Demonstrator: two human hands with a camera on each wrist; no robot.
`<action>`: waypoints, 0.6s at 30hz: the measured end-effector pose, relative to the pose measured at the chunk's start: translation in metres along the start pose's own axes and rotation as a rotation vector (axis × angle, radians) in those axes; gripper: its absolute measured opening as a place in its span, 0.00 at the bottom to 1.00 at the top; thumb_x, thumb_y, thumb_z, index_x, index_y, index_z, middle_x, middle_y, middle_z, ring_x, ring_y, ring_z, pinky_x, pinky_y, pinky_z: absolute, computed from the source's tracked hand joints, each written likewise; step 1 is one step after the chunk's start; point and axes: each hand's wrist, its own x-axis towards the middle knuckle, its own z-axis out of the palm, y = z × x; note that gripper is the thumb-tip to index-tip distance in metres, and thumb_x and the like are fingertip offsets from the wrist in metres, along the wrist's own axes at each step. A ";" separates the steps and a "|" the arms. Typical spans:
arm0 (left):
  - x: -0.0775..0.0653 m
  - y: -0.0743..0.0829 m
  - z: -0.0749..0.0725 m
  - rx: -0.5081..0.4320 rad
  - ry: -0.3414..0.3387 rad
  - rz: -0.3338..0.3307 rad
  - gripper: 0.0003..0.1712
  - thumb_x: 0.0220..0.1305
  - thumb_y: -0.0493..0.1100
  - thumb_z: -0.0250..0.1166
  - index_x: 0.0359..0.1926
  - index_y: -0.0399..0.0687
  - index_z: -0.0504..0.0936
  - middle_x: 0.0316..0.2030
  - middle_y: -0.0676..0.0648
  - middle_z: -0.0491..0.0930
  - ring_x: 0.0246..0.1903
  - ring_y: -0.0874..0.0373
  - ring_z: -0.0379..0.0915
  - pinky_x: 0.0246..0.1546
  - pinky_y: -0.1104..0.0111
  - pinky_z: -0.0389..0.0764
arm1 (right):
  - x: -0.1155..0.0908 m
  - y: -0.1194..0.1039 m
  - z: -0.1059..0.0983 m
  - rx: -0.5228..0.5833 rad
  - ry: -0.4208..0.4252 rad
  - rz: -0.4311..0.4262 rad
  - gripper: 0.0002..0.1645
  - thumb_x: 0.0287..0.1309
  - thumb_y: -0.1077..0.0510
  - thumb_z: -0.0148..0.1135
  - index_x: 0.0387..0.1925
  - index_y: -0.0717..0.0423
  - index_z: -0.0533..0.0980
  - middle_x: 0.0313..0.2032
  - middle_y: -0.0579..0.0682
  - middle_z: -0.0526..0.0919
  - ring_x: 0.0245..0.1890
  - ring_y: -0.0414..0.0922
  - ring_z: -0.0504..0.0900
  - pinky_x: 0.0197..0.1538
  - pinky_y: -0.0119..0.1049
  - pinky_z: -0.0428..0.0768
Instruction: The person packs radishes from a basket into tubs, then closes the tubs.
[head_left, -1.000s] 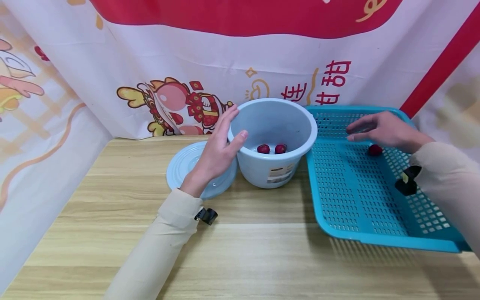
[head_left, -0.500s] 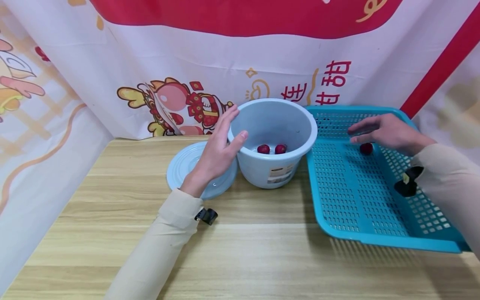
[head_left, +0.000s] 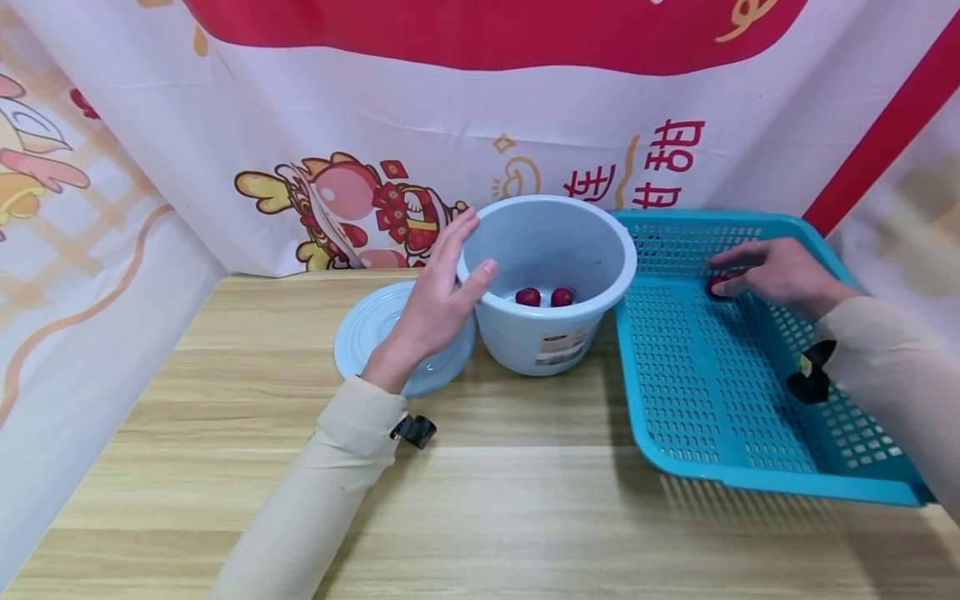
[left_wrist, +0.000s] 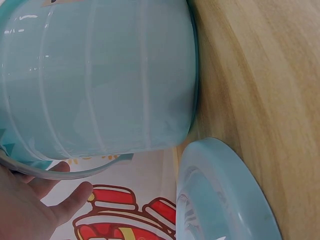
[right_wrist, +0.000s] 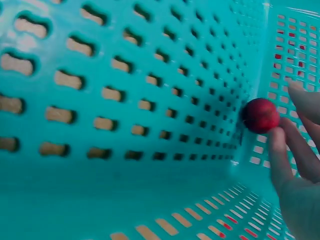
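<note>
My left hand (head_left: 435,308) has its fingers extended along the left side of the light blue bucket (head_left: 551,342), thumb at the rim. Two dark red round fruits, one of them this fruit (head_left: 527,297), lie on the bucket's bottom. My right hand (head_left: 783,271) reaches into the far part of the teal basket (head_left: 712,475). There, its fingertips are right at a smooth, round, plum-like red fruit (right_wrist: 261,115). Another digit is apart from the fruit in the right wrist view. Seen from the head, the hand partly hides this fruit.
A light blue round lid (head_left: 367,333) lies on the wooden table (head_left: 480,517), left of the bucket and partly under my left hand. The basket stands close on the bucket's right. A printed cloth (head_left: 300,92) hangs directly behind them.
The fruit in the basket has shifted left and towards the back. My right hand has lowered and its fingers have come to the fruit. My left hand stays at the bucket.
</note>
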 end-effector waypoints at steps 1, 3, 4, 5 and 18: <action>0.000 0.000 0.000 0.000 0.000 -0.001 0.45 0.75 0.65 0.52 0.85 0.55 0.54 0.86 0.57 0.46 0.85 0.55 0.46 0.79 0.41 0.64 | 0.000 0.000 0.001 0.016 0.005 0.008 0.43 0.71 0.50 0.67 0.79 0.60 0.63 0.76 0.72 0.62 0.74 0.74 0.55 0.66 0.80 0.69; 0.000 0.000 -0.001 0.001 0.001 -0.003 0.45 0.75 0.65 0.52 0.85 0.55 0.54 0.86 0.56 0.46 0.85 0.54 0.46 0.79 0.40 0.64 | 0.001 0.002 0.004 0.051 0.009 0.026 0.44 0.71 0.50 0.67 0.80 0.59 0.62 0.76 0.72 0.62 0.75 0.73 0.55 0.68 0.81 0.64; 0.000 0.000 -0.001 0.001 0.001 -0.004 0.45 0.75 0.65 0.52 0.85 0.55 0.54 0.86 0.55 0.46 0.85 0.54 0.46 0.79 0.40 0.63 | 0.002 0.002 0.005 0.071 0.009 0.037 0.44 0.71 0.49 0.67 0.81 0.58 0.61 0.76 0.72 0.62 0.75 0.73 0.55 0.69 0.82 0.62; 0.000 0.000 -0.001 0.002 0.001 -0.005 0.45 0.75 0.65 0.52 0.85 0.55 0.54 0.86 0.55 0.46 0.85 0.54 0.46 0.79 0.40 0.63 | 0.002 0.003 0.006 0.094 0.003 0.048 0.45 0.72 0.48 0.67 0.81 0.58 0.61 0.76 0.72 0.62 0.76 0.73 0.55 0.70 0.82 0.60; 0.000 0.001 -0.001 0.003 -0.001 -0.001 0.45 0.74 0.65 0.52 0.85 0.55 0.54 0.86 0.58 0.46 0.85 0.55 0.46 0.79 0.40 0.62 | 0.007 0.013 0.015 0.278 -0.113 0.158 0.48 0.74 0.49 0.65 0.83 0.60 0.53 0.81 0.70 0.52 0.77 0.70 0.53 0.77 0.75 0.57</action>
